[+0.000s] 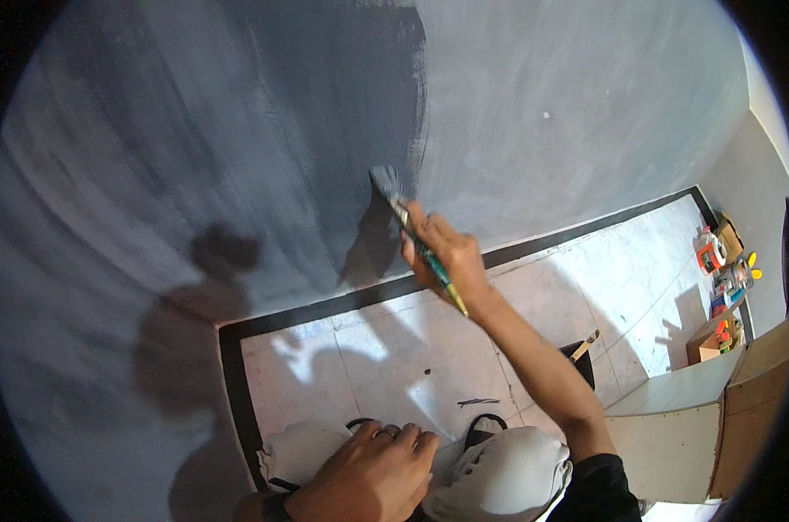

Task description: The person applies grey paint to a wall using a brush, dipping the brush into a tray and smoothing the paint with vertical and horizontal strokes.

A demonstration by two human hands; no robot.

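My right hand [451, 255] is closed round a paintbrush [431, 261] with a green and yellow handle. The brush tilts up to the left, and its grey-coated bristles meet the wall [499, 104] inside a darker grey painted patch [342, 96]. To the right of that patch the wall is a lighter grey, with an uneven edge between the two shades. Low in the view, my left hand [372, 465] lies loosely over my bent left knee, fingers draped and holding nothing. A ring shows on one finger and a dark band on the wrist.
A black skirting strip [342, 306] borders the pale tiled floor [316, 370]. Partly behind my right forearm sits a black container [579, 364] with a stick across it. At right stand a white-and-orange tub [710, 252], a cardboard box [706, 345] and a pale cabinet [673, 444].
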